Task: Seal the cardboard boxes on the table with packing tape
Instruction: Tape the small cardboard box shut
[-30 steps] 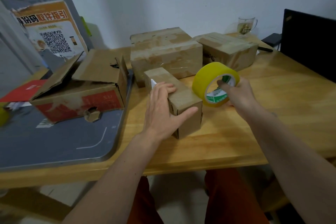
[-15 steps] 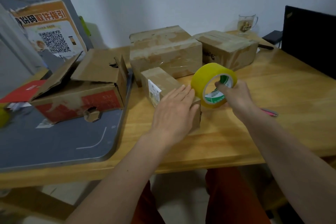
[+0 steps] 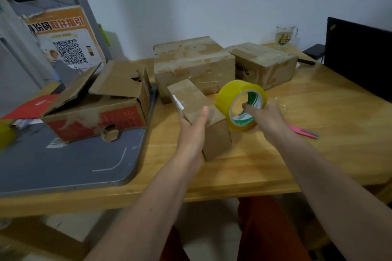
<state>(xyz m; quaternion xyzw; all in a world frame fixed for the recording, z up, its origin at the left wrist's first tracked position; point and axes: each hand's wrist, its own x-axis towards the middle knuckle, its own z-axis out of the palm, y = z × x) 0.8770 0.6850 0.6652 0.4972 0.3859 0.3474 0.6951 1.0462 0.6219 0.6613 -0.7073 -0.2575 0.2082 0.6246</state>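
A small oblong cardboard box (image 3: 198, 116) is gripped on the wooden desk (image 3: 318, 133) by the left hand (image 3: 194, 133), thumb laid along its matte top. A glossy yellow tape roll (image 3: 241, 105) is grasped by the right hand (image 3: 266, 119), fingers (image 3: 247, 107) apparently hooked through its green-printed core, touching the box's right side.

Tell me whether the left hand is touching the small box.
Touching. The head view shows the left hand against the small box's left side, thumb lying on its top.
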